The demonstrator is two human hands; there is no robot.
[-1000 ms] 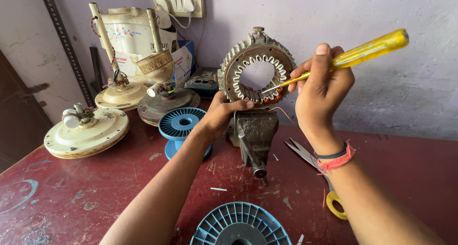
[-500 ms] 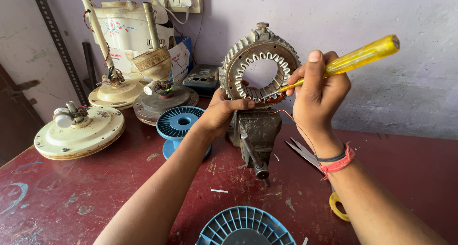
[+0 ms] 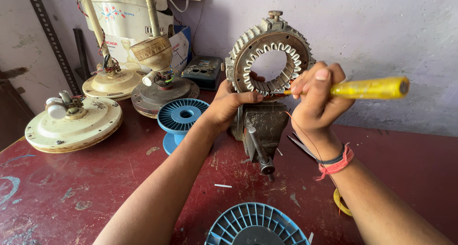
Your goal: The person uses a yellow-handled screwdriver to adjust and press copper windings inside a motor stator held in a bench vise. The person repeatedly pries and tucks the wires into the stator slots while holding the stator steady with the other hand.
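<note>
While stator ring [image 3: 270,54] sits in vise [image 3: 260,126] | left hand [image 3: 229,104] grips its rim | right hand [image 3: 317,97] clasps screwdriver [image 3: 369,88] at it

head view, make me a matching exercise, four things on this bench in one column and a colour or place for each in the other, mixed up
Things:
1. screwdriver handle
2. wire spool
3. ring-shaped stator
4. wrist thread

Colour or place:
A. blue, on the red table
B. red, on the right hand's wrist
C. yellow, in the right hand
D. clamped upright in the vise, left hand on it

Pairs: 1-C, 2-A, 3-D, 4-B
</note>
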